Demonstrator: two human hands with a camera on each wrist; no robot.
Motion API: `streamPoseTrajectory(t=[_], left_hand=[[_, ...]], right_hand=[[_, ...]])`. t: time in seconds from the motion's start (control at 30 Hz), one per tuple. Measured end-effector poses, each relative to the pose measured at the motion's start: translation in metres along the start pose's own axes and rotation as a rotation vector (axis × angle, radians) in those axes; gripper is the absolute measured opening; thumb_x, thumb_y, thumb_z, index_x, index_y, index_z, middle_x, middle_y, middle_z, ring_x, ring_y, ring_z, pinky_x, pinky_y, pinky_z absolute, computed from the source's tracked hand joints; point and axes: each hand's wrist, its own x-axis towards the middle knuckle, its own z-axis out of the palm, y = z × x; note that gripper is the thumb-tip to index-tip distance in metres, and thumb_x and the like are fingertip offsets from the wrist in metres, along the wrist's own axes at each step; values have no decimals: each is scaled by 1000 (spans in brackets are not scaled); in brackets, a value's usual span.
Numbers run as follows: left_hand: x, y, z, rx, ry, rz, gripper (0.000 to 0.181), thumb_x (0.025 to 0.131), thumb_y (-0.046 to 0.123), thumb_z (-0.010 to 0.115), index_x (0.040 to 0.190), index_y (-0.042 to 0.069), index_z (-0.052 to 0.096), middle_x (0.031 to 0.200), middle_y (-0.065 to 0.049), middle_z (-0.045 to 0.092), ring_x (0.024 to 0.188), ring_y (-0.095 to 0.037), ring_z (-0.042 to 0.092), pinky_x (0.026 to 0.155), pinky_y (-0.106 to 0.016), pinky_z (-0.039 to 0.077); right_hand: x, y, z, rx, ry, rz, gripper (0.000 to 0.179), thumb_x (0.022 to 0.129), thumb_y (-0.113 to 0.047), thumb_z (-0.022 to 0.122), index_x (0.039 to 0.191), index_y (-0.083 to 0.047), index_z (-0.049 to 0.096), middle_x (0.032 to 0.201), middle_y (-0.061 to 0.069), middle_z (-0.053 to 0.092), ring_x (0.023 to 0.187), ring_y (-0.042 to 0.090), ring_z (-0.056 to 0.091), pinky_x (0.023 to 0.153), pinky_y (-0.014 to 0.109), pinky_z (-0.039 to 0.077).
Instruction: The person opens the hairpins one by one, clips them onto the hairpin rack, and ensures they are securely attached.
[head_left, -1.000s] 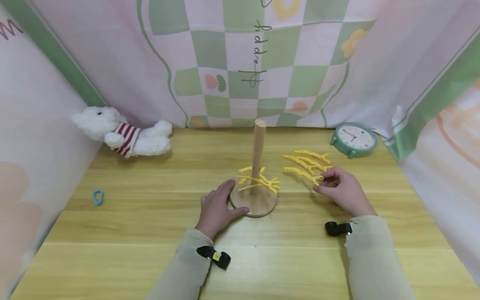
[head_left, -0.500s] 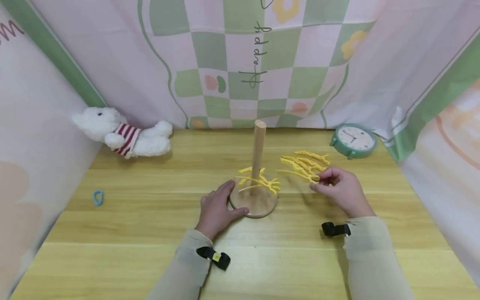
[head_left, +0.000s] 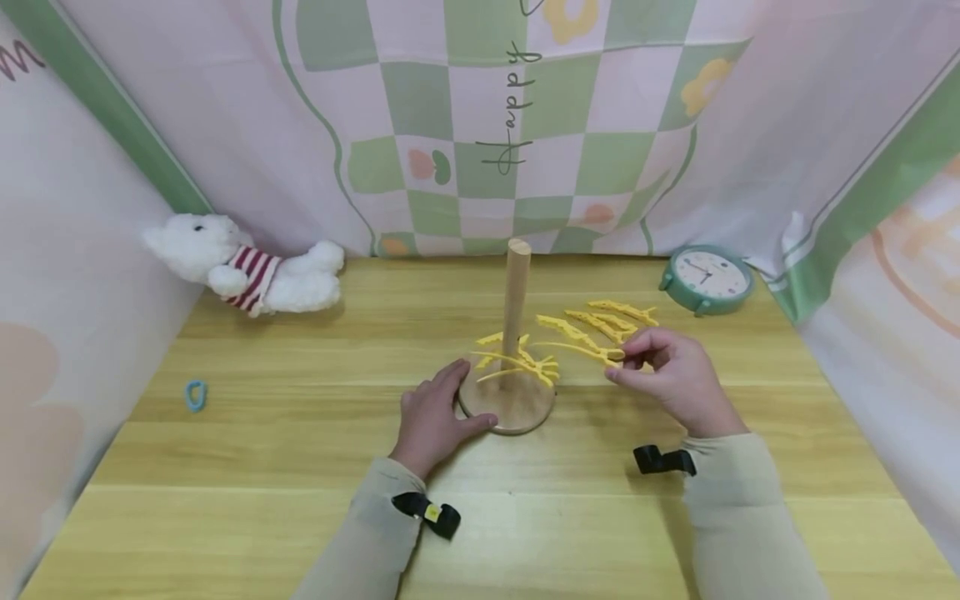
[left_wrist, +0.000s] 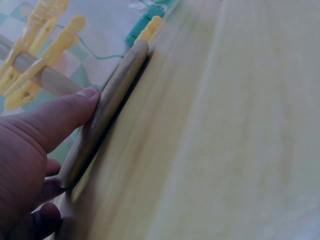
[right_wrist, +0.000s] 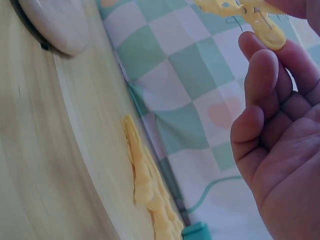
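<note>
A wooden stand, with an upright post [head_left: 515, 292] on a round base [head_left: 517, 412], stands mid-table. My left hand [head_left: 433, 423] holds the base's left side, thumb at the front edge; the left wrist view shows the thumb [left_wrist: 75, 110] against the rim. Yellow hair clips [head_left: 538, 368] are clamped low on the post. Right of it, my right hand [head_left: 675, 379] pinches another yellow hair clip [head_left: 564, 327] by its handle end, the clip's two arms spread and pointing toward the post. Behind that hand, a few more yellow hair clips [head_left: 628, 312] lie on the table.
At the back right lies a green round clock [head_left: 708, 275]. A white plush toy [head_left: 303, 279] in a striped shirt lies at the back left, and a small light-blue loop [head_left: 196, 396] is on the left. A printed curtain [head_left: 480, 108] hangs behind the table.
My right hand has lifted a hair clip off the table and moved it left toward the post, its arms spreading apart. The left hand and the stand have stayed put.
</note>
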Motion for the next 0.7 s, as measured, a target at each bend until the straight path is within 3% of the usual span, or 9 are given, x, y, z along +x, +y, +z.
streamPoseTrajectory(t=[0.47, 0.7], left_hand=[[-1, 5, 0, 31, 17, 23, 91, 78, 60, 77, 151, 15, 46, 156, 0, 44, 111, -27, 55, 93, -48, 32], [-1, 7, -2, 18, 22, 24, 94, 73, 61, 81, 148, 14, 49, 152, -1, 48, 115, -26, 51, 97, -48, 32]], right_hand=[[0, -15, 16, 67, -54, -29, 22, 77, 1, 84, 89, 2, 66, 91, 10, 64, 76, 15, 61, 67, 24, 53], [-2, -22, 27, 81, -64, -35, 22, 78, -3, 85, 87, -1, 65, 90, 19, 64, 75, 19, 62, 67, 26, 51]])
